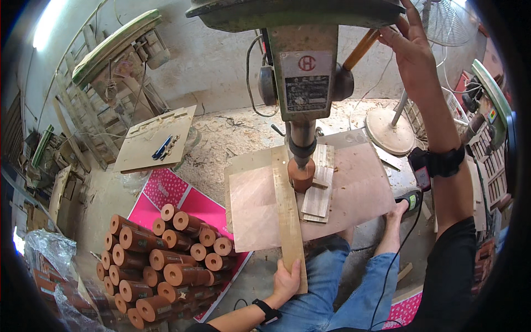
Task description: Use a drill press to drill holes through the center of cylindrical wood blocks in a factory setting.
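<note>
A drill press (pixel 307 72) stands in front of me, its chuck (pixel 302 148) lowered over a brown cylinder (pixel 301 178) that stands upright on the work table. My left hand (pixel 286 281) is wrapped around the near end of a long flat wooden slat (pixel 286 216), which runs along the cylinder's left side. Pale wooden blocks (pixel 318 196) lie against its right side. Up at the machine's head, my right hand (pixel 406 41) curls its fingers at the upper end of the wooden feed handle (pixel 362 48); the machine's cover partly hides the fingertips. The bit's tip is hidden by the cylinder.
Left of the table, many brown cylinders with centre holes (pixel 166 271) are stacked on a pink printed sheet (pixel 207 207). A board with a blue pen (pixel 162 148) stands farther back. A fan base (pixel 390 130) is at right; sawdust covers the floor (pixel 215 133).
</note>
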The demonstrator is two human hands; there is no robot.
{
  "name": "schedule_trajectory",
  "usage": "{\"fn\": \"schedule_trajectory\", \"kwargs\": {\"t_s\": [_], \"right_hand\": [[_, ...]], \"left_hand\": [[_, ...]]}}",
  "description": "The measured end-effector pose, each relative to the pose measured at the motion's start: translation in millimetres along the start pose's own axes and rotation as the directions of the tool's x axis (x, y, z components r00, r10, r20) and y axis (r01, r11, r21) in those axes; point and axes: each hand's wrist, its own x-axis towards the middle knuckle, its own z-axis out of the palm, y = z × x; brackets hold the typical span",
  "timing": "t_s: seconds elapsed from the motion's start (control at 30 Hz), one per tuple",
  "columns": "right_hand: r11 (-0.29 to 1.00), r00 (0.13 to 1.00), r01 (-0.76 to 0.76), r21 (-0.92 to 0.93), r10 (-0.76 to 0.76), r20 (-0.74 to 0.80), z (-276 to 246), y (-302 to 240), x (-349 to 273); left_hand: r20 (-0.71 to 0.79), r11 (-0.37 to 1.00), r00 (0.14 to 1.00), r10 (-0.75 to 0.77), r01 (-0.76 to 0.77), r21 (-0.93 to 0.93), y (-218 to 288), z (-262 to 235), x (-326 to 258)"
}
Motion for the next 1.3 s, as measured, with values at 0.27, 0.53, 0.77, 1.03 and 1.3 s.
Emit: {"fn": "schedule_trajectory", "kwargs": {"t_s": [0.27, 0.53, 0.77, 1.03, 1.3], "right_hand": [[0.966, 0.979, -0.184, -0.181, 0.197, 0.054, -35.3, 132.1, 41.7], [0.599, 0.603, -0.793, -0.111, 0.797, -0.004, -32.5, 139.2, -129.5], [0.537, 0.878, -0.217, -0.816, 0.472, 0.077, -37.8, -37.5, -129.3], [0.956, 0.953, -0.288, 0.045, 0.291, -0.084, -40.0, 0.0, 13.1], [0.663, 0.661, -0.748, -0.027, 0.741, -0.115, -9.8, 87.5, 14.4]], "left_hand": [[0.033, 0.999, 0.999, -0.019, 0.018, 0.036, 2.7, 3.2, -8.5], [0.028, 0.997, 0.997, 0.074, -0.073, -0.034, -0.6, 9.3, -9.8], [-0.035, 0.988, 0.991, 0.133, -0.129, 0.086, 0.9, 1.5, -4.5], [-0.151, 0.726, 0.836, 0.528, -0.352, 0.591, -8.8, -61.2, 5.1], [-0.212, 0.641, 0.840, 0.499, -0.194, 0.742, 7.6, -101.7, 42.0]]}}
